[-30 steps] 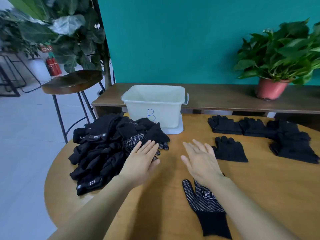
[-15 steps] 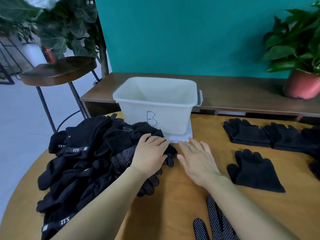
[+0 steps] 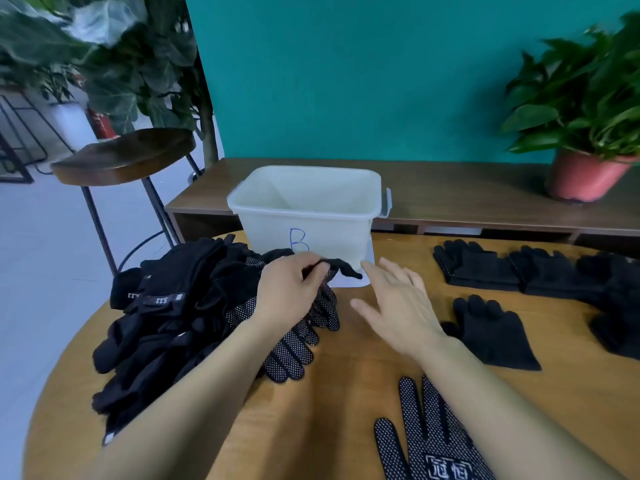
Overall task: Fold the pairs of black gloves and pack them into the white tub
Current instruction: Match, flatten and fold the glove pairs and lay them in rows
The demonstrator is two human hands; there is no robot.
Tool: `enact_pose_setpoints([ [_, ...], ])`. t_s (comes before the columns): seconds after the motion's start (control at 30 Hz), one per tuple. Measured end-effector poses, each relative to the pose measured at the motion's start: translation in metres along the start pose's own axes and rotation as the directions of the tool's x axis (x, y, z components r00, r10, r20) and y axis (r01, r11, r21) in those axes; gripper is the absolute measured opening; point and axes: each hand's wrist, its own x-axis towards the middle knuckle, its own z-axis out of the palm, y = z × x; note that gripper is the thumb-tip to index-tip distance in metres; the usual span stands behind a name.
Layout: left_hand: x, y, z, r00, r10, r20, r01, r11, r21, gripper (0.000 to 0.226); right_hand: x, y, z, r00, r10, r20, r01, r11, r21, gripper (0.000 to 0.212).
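On the round wooden table (image 3: pixel 346 393), toward the left: a heap of black gloves (image 3: pixel 173 317), several with white-dotted palms. At the heap's right edge, the left hand (image 3: pixel 291 292): fingers curled round one black glove (image 3: pixel 344 268), gripping its fabric, a loose end poking out to the right over the flat white base (image 3: pixel 369 268) under the white tub (image 3: pixel 277 233). Just beside, the right hand (image 3: pixel 398 306): palm down, fingers straight and spread, holding nothing; touching the wood or just above it, cannot tell. Behind both hands, the tub, upright, marked with a blue B, nothing visible inside. To the right, a single glove (image 3: pixel 491 330) lying flat; beyond it, a row of folded pairs (image 3: pixel 478 268). At the near edge, a dotted glove (image 3: pixel 433 445), palm up.
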Motion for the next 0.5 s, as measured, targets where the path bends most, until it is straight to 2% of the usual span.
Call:
enact_pose_setpoints([
  [0.1, 0.0, 0.031, -0.027, 0.992, -0.095, 0.079, 0.112, 0.961, -0.253, 0.021, -0.004, -0.011, -0.03, 0.998, 0.042, -0.049, -0.032, 0.98, 0.195, 0.076],
  [0.17, -0.003, 0.049, -0.044, 0.979, -0.122, 0.162, 0.173, 0.919, -0.354, 0.025, -0.005, -0.019, -0.049, 0.992, 0.108, -0.067, -0.075, 0.922, 0.38, 0.073],
  [0.23, -0.009, 0.065, -0.059, 0.956, -0.136, 0.26, 0.238, 0.877, -0.417, 0.024, -0.011, -0.026, -0.071, 0.988, 0.144, -0.064, -0.074, 0.783, 0.618, 0.05],
  [0.3, -0.016, 0.072, -0.067, 0.931, -0.144, 0.335, 0.3, 0.825, -0.479, 0.027, -0.02, -0.032, -0.091, 0.988, 0.153, -0.011, -0.08, 0.576, 0.813, 0.024],
  [0.37, -0.029, 0.08, -0.074, 0.915, -0.149, 0.376, 0.338, 0.793, -0.507, 0.029, -0.039, -0.035, -0.107, 0.989, 0.143, 0.041, -0.107, 0.496, 0.862, 0.008],
  [0.5, -0.058, 0.094, -0.077, 0.881, -0.148, 0.45, 0.382, 0.783, -0.491, 0.034, -0.078, -0.031, -0.12, 0.981, 0.153, 0.123, -0.185, 0.515, 0.837, 0.031],
])
